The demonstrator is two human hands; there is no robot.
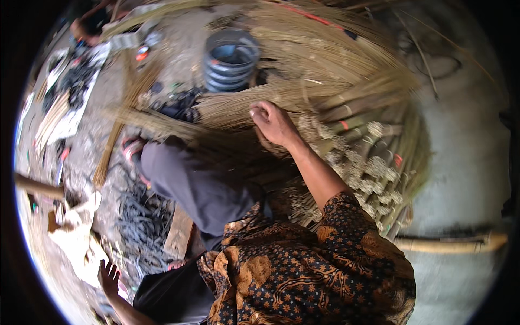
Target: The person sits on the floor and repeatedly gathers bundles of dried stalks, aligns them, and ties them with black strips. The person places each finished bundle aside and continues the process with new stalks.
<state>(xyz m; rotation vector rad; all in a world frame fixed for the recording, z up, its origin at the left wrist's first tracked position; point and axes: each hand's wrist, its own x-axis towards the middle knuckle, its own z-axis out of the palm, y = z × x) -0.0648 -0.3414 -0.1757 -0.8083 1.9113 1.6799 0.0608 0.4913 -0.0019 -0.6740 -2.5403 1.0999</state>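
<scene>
My right hand (275, 125) is over a bundle of dry broom straw (230, 105), its fingers curled in. Whether anything lies inside those fingers is hidden, and I cannot tell if the hand touches the straw. Low on the left, my left hand (110, 278) has its fingers spread with nothing in them, beside a pale cloth sack (78, 238). Another thin sheaf of straw (157, 122) lies near my foot and crosses a narrow upright one (111, 149).
Stacked straw bundles (374, 179) with pale cut ends fill the right side. A blue-grey ribbed tub (230, 67) stands beyond. Dark rubber-like strips (143, 227) and a wooden block (179, 233) lie by my leg. A bamboo pole (449, 245) is at right; another person (89, 27) sits far left.
</scene>
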